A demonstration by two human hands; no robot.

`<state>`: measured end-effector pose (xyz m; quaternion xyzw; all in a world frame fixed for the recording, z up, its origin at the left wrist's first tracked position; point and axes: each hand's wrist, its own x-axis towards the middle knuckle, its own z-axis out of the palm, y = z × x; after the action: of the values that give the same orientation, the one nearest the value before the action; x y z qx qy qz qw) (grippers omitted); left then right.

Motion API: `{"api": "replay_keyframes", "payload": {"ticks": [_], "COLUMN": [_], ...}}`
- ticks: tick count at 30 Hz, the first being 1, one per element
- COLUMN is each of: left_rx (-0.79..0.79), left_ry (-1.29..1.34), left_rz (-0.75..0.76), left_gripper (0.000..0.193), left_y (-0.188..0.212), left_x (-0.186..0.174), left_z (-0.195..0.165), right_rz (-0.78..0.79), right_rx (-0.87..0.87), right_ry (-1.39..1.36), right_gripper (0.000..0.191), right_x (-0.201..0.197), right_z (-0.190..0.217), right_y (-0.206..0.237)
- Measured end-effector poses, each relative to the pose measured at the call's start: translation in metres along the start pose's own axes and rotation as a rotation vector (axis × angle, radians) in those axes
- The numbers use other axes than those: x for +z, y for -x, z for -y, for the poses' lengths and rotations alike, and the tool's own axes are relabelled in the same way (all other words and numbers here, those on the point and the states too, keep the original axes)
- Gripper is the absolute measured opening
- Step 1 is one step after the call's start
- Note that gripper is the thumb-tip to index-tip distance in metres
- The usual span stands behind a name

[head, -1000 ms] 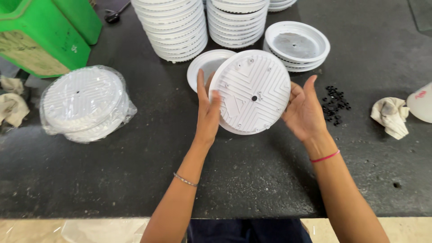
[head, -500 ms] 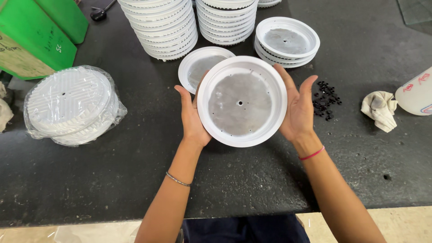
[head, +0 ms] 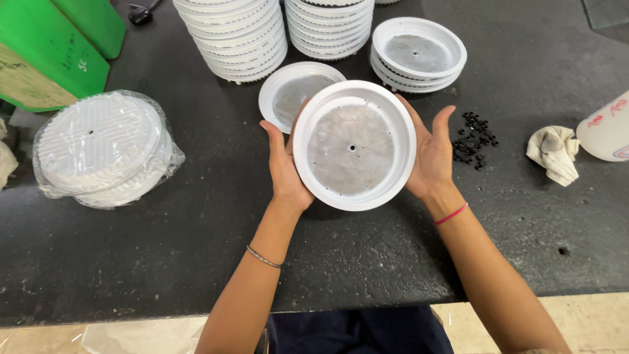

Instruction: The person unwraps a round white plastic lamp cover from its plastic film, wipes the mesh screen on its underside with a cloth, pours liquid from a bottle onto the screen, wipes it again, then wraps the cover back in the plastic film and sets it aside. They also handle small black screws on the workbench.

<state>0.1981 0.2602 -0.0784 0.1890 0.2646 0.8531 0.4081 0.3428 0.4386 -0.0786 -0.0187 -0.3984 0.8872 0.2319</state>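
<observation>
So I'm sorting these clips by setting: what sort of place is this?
Probably a small factory assembly bench: tall stacks of identical white discs, a plastic-wrapped bundle of discs, and loose black small parts on a dark worktable.

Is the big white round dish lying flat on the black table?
No, the white round dish is held up between the left hand and the right hand, above the black table.
</observation>
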Motion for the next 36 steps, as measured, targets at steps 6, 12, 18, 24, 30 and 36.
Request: {"api": "replay_keyframes", "payload": {"ticks": [6,12,18,24,30,36], "left_rx": [0.017,-0.018,-0.029,-0.016,-0.034,-0.072], "left_ry": [-0.005,-0.004,-0.029,-0.008,0.013,0.051], "left_rz": [0.017,0.041,0.041,0.044,-0.027,-0.062], "left_gripper": [0.091,0.092,0.093,0.093,0.09,0.083], "left_y": [-0.002,-0.002,-0.002,-0.001,-0.008,-0.014], "left_x": [0.004,0.004,0.004,0.004,-0.009,-0.024], "left_z": [-0.001,-0.003,-0.004,-0.003,-0.002,0.0], "right_rz": [-0.055,-0.103,-0.134,-0.133,-0.069,-0.054], "right_rx": [-0.002,0.034,0.042,0.063,0.063,0.067], "right_ry": [0.092,0.128,0.157,0.164,0.155,0.189], "right_gripper": [0.105,0.105,0.103,0.104,0.105,0.106], "right_x": [0.002,0.002,0.001,0.001,0.002,0.009], "right_z": [-0.004,-0.006,-0.008,-0.009,-0.008,-0.004], "right_y": [-0.002,-0.001,-0.001,-0.001,0.001,0.003]}}
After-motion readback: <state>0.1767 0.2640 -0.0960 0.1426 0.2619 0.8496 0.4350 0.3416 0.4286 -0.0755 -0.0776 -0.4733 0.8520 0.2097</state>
